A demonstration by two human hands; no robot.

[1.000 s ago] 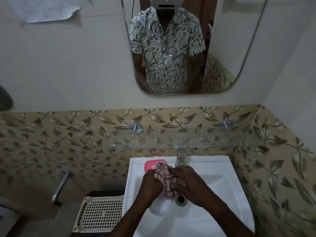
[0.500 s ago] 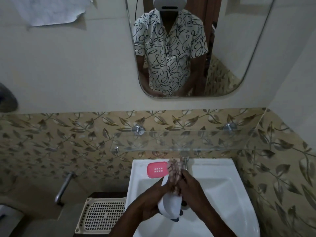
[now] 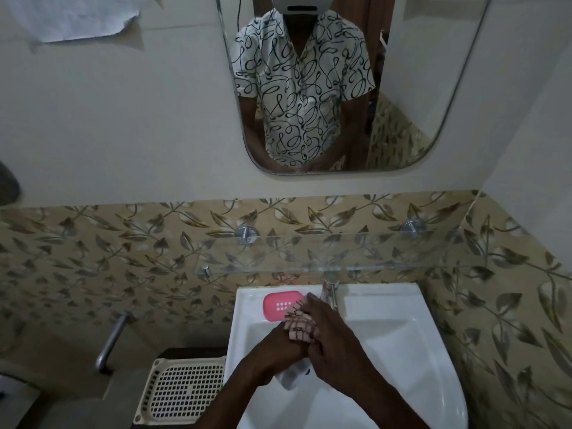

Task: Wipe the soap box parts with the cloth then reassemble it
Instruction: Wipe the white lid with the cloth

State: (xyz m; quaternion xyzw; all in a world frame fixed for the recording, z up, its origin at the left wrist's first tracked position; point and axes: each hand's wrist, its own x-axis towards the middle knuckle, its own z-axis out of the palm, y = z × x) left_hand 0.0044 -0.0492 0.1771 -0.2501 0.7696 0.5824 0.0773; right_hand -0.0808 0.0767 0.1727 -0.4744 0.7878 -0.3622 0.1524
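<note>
Over the white sink (image 3: 402, 342) both hands are clasped together. My left hand (image 3: 278, 348) grips a white soap box part (image 3: 291, 377), of which only the lower end shows below the fingers. My right hand (image 3: 334, 339) presses a pink checked cloth (image 3: 298, 325) against that part. A pink soap box tray (image 3: 280, 305) with small drain holes lies on the sink's back left ledge, apart from the hands.
A chrome tap (image 3: 331, 291) stands at the sink's back, just behind the hands. A glass shelf (image 3: 402, 255) hangs above it under a mirror (image 3: 402, 88). A cream perforated basket (image 3: 185, 388) sits left of the sink. A metal pipe (image 3: 111, 339) juts from the tiled wall.
The hands have rubbed the cloth over the white part, turning it so less of it shows now. The view has shifted slightly. The pink tray has stayed on the ledge.
</note>
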